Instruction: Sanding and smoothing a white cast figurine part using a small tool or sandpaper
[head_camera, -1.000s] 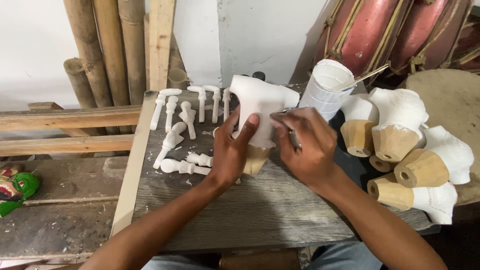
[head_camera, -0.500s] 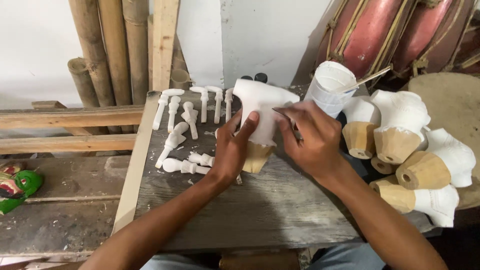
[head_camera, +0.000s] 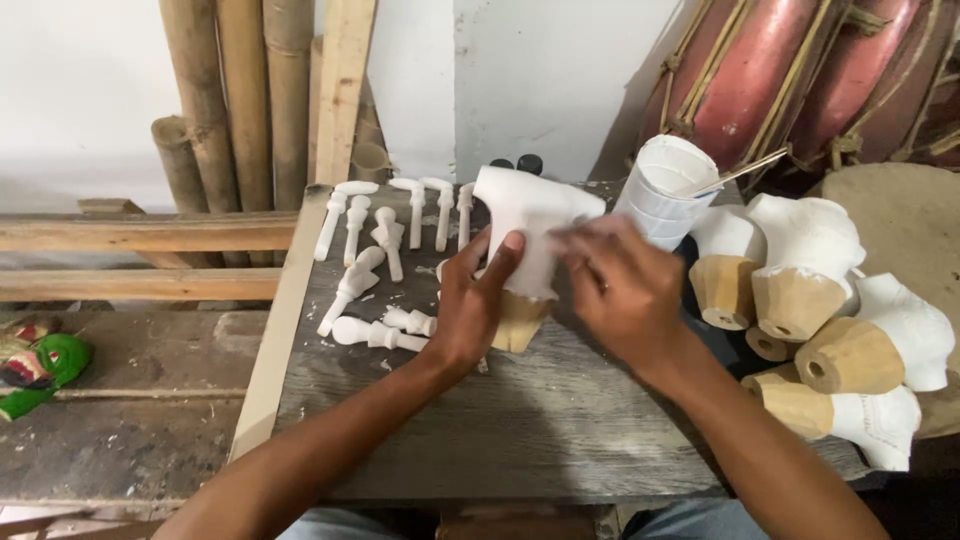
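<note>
The carved figure (head_camera: 530, 230) has a white-coated top and bare tan wooden base. It stands near the tabletop's (head_camera: 540, 430) far edge. The left hand (head_camera: 470, 305) grips it; the right hand's (head_camera: 620, 285) grip state cannot be told.

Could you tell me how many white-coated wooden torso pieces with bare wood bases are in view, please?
5 clearly visible: one held in both hands at the table's centre, and four piled at the right. Smaller wood ends between them suggest more may be hidden.
</note>
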